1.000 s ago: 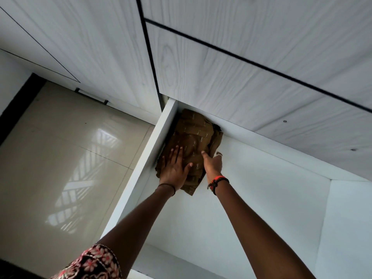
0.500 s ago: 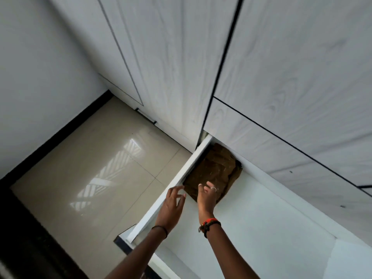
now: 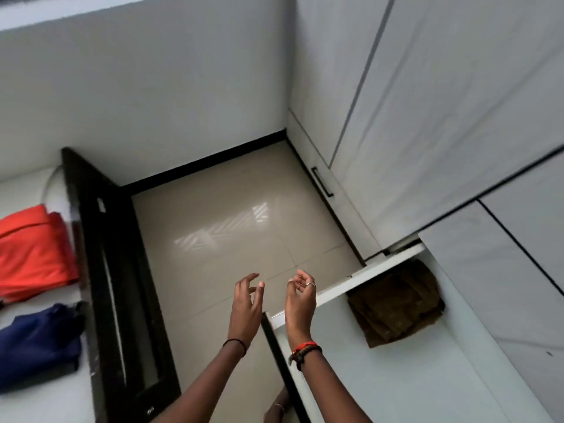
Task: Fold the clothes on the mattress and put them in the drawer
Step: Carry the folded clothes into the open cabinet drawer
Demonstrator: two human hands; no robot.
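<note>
Glossy beige floor tiles (image 3: 232, 233) lie between mattress (image 3: 45, 404) and open drawer (image 3: 375, 274).

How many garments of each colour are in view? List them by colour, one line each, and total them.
Orange: 1, the orange garment, folded on the mattress.
Blue: 1, the blue garment, also on the mattress.
Brown: 1, the brown garment, in the open drawer.
Total: 3.
</note>
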